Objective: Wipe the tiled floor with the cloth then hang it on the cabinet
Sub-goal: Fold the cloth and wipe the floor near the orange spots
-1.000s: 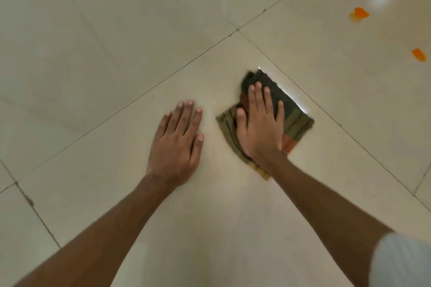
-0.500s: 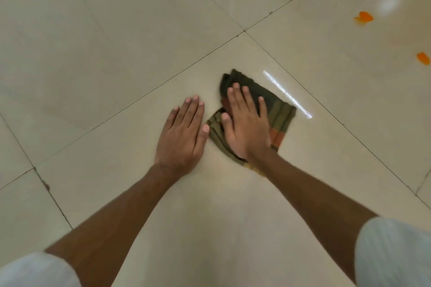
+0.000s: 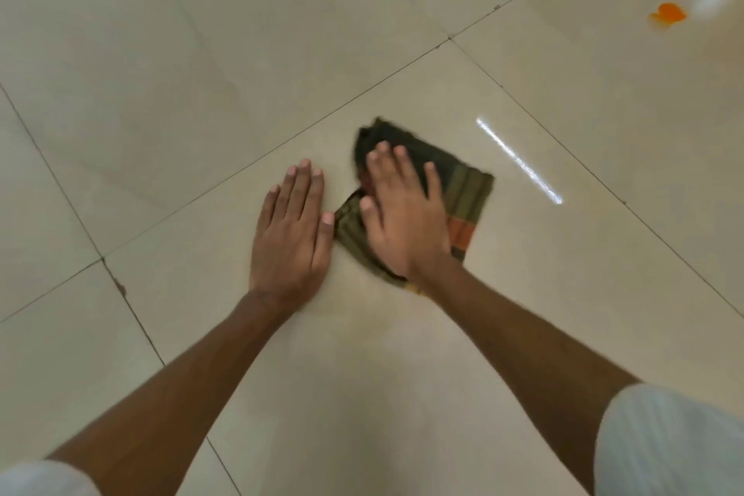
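Observation:
A folded dark green cloth (image 3: 467, 193) with olive and orange stripes lies on the beige tiled floor (image 3: 362, 374). My right hand (image 3: 402, 213) presses flat on top of it, fingers spread, covering its left half. My left hand (image 3: 292, 238) rests palm down on the bare tile just left of the cloth, with its thumb tip touching the cloth's near-left corner. No cabinet is in view.
An orange scrap (image 3: 668, 14) lies on the floor at the far right. A bright streak of reflected light (image 3: 519, 161) runs across the glossy tile right of the cloth. Dark grout lines cross the floor diagonally.
My right hand has slid the cloth leftward across the tile until it meets my left thumb. The left hand has stayed planted on the floor.

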